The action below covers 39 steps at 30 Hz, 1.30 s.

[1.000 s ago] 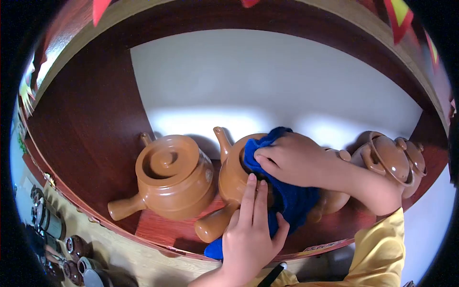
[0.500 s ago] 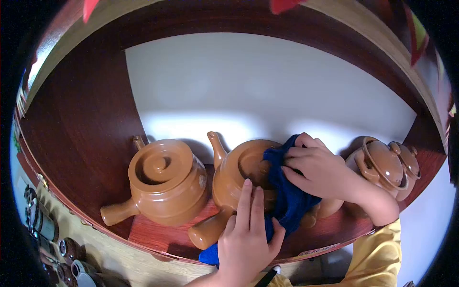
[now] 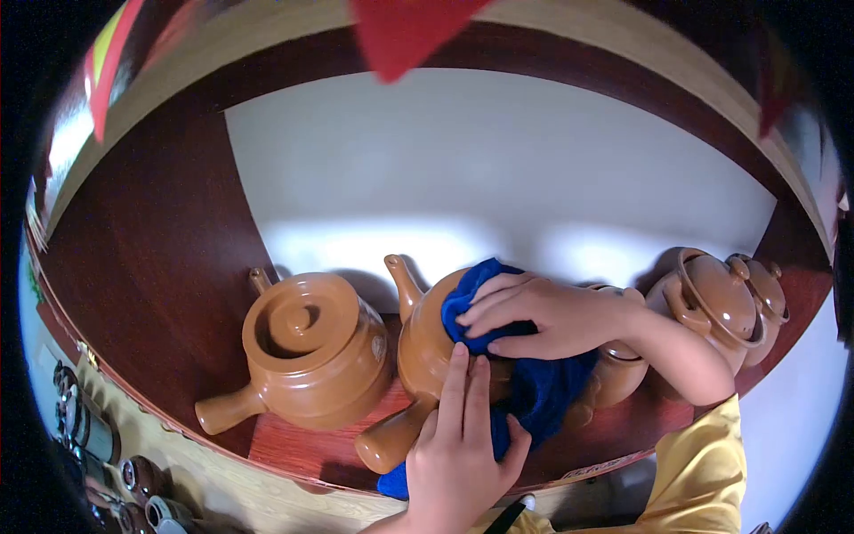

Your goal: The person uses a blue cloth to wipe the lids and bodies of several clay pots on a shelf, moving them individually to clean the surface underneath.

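Observation:
A brown clay pot with a spout and a side handle stands mid-shelf. My right hand presses a dark blue cloth onto the top of this pot, its fingers bent over the cloth and the lid covered. Against the front of the same pot lies my left hand, two fingers stretched up and the thumb apart, with cloth behind and below it. A similar lidded pot sits to the left, touched by neither hand.
More brown lidded pots stand on the right of the red-brown shelf. Red pennants hang at the top. Dark jars are on the floor at lower left.
My right hand has moved left and slightly down with the cloth, from the right side of the middle pot to over its lid. My left hand is nearly unmoved.

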Each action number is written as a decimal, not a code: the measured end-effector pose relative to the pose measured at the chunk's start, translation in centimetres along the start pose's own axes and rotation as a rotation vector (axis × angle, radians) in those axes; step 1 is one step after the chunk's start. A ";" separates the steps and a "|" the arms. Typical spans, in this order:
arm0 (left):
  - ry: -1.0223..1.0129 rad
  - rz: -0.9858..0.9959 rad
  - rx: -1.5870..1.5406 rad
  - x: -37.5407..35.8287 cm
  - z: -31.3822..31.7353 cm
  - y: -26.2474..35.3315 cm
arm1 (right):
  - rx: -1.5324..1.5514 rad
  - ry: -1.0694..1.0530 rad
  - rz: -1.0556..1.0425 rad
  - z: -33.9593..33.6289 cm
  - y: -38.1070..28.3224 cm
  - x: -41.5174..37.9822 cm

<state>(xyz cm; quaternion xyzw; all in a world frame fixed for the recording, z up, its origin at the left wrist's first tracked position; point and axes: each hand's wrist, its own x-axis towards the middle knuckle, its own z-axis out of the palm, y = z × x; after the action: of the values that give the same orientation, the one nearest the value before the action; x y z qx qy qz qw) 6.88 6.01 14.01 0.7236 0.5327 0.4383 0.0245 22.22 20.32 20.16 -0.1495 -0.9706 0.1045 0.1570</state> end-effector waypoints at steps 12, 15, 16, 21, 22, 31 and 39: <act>0.029 0.002 0.018 0.0 0.0 0.3 | -0.326 0.241 0.441 -3.5 -2.7 -5.3; 0.070 0.063 0.030 0.2 -0.1 0.5 | -0.331 0.276 0.494 -1.7 -1.6 -4.6; 0.067 0.054 0.028 0.2 -0.1 0.5 | -0.289 0.326 0.443 -1.0 -1.2 -4.2; 0.039 0.050 -0.007 0.2 -0.4 0.4 | -0.108 0.277 0.210 1.3 2.5 -0.7; 0.039 0.056 -0.006 0.2 -0.4 0.3 | -0.058 0.191 0.170 0.9 2.6 0.1; 0.056 0.049 0.031 0.1 -0.5 1.0 | 0.014 0.151 0.199 0.7 2.5 -1.0; 0.047 0.043 0.074 0.2 0.0 1.1 | -0.140 0.178 0.508 0.4 -5.6 -6.6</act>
<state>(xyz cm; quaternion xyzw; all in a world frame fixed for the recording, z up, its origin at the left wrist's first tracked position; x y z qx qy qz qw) 7.71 5.69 14.62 0.7247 0.5333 0.4356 -0.0244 26.58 12.88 19.41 -0.4074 -0.8892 0.0598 0.1996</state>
